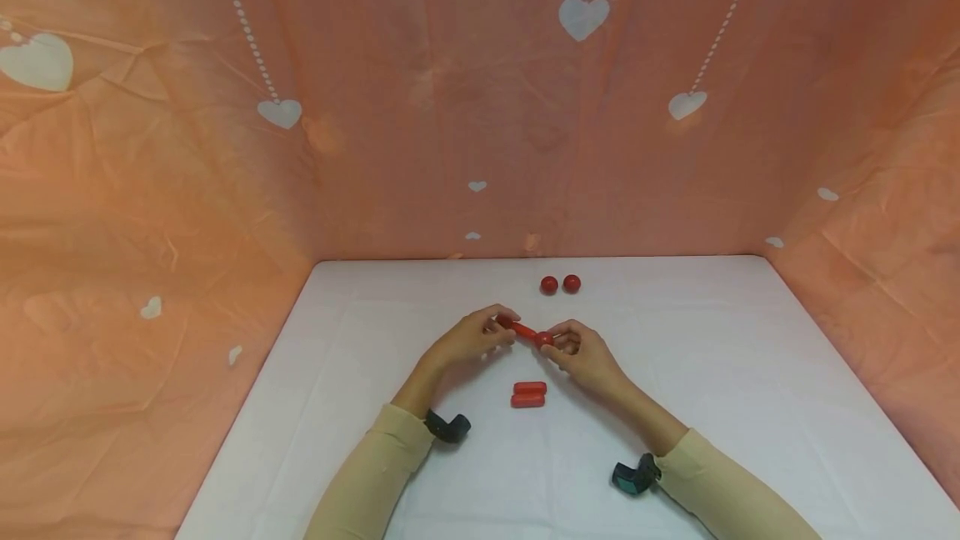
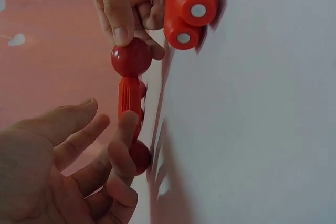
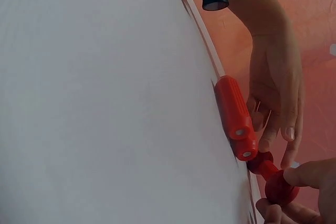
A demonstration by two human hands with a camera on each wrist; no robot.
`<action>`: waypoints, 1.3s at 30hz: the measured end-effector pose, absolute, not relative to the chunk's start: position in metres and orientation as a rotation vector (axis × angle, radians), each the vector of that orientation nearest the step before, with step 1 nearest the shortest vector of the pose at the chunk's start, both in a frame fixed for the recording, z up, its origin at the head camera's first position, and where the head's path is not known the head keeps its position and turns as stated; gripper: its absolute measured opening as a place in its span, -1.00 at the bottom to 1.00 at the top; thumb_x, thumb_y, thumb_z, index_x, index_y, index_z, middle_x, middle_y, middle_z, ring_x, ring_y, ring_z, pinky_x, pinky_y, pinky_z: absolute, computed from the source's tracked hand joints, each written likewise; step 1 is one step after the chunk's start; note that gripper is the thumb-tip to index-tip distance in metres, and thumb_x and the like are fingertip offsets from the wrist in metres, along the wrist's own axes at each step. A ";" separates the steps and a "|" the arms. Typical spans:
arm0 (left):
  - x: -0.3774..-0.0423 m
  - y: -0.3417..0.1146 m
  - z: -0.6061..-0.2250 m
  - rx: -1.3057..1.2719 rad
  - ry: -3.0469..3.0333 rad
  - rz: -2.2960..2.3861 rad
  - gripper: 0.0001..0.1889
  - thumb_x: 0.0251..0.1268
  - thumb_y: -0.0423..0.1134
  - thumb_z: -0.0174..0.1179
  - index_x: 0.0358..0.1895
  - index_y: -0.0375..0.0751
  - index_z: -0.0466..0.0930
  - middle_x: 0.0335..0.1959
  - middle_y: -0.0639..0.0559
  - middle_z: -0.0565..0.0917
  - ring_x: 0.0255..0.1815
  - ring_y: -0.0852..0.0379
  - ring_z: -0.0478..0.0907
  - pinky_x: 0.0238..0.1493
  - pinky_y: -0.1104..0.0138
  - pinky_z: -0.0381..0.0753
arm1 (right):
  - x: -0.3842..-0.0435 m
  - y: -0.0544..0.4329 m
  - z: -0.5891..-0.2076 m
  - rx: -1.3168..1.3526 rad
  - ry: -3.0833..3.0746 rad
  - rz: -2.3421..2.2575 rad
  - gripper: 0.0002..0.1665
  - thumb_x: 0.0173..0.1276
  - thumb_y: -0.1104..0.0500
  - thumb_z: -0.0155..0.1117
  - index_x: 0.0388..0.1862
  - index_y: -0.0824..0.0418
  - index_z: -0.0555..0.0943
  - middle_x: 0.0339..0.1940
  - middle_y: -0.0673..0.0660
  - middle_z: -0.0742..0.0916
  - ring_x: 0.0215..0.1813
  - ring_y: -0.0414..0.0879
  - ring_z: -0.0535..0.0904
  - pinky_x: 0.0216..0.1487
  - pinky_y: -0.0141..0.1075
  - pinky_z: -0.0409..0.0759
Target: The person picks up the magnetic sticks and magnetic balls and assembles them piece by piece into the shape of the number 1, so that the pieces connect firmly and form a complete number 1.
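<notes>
Lower centre, head view | glossy red ball pinched by right hand | ridged rod adjoined | left hand alongside, grip cannot be told

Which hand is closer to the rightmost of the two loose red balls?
The right hand: it is just on the person's side of the rightmost ball, not touching it. The left hand is farther off, to the ball's left.

We've got a tan left sleeve, matching right sleeve, black left wrist camera, black teal-faced right wrist camera.
</notes>
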State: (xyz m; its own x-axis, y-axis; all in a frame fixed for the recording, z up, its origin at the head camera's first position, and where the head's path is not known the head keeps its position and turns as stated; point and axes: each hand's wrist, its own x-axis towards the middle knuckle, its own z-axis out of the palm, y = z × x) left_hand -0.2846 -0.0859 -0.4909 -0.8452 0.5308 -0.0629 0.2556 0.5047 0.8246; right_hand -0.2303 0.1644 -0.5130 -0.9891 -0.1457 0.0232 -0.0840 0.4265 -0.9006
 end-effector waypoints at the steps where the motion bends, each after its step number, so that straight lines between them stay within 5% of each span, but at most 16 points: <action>1: -0.284 -0.085 -0.491 0.678 2.440 1.259 -0.61 0.59 -0.16 0.30 0.36 -0.12 0.61 0.06 -0.03 0.72 -0.10 0.09 0.66 -0.15 0.29 0.69 | -0.230 0.164 -0.513 -0.211 2.604 -1.640 -0.67 0.46 0.22 0.50 0.10 0.29 0.64 -0.26 0.09 0.76 -0.36 -0.07 0.59 -0.39 -0.38 0.60; 15: -0.280 -0.078 -0.491 0.749 2.383 1.290 -0.61 0.59 -0.20 0.31 0.36 -0.19 0.60 0.03 -0.05 0.77 -0.11 0.07 0.67 -0.14 0.30 0.69 | -0.231 0.160 -0.514 -0.224 2.599 -1.640 -0.65 0.44 0.19 0.54 0.06 0.29 0.62 -0.28 0.09 0.78 -0.35 -0.06 0.61 -0.36 -0.37 0.63; 25: -0.281 -0.076 -0.496 0.729 2.366 1.243 -0.61 0.58 -0.16 0.32 0.38 -0.03 0.60 0.11 -0.01 0.70 0.03 0.08 0.67 -0.05 0.27 0.70 | -0.232 0.157 -0.515 -0.226 2.600 -1.630 -0.67 0.45 0.21 0.53 0.05 0.29 0.62 -0.23 0.11 0.80 -0.31 -0.08 0.63 -0.35 -0.38 0.63; 39: -0.280 -0.073 -0.502 0.746 2.326 1.257 -0.63 0.59 -0.20 0.31 0.35 -0.02 0.61 0.01 0.04 0.73 -0.07 0.15 0.69 -0.07 0.31 0.70 | -0.232 0.155 -0.516 -0.265 2.605 -1.635 -0.69 0.46 0.22 0.52 0.02 0.33 0.60 -0.25 0.12 0.79 -0.34 -0.09 0.59 -0.40 -0.38 0.57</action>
State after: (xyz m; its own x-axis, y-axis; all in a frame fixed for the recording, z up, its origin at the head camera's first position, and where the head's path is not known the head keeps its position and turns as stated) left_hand -0.2799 -0.0733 -0.5018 -0.7814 0.6180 -0.0860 0.2666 0.4554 0.8494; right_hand -0.2315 0.1548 -0.5155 -0.9837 -0.1739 0.0448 -0.1160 0.4247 -0.8979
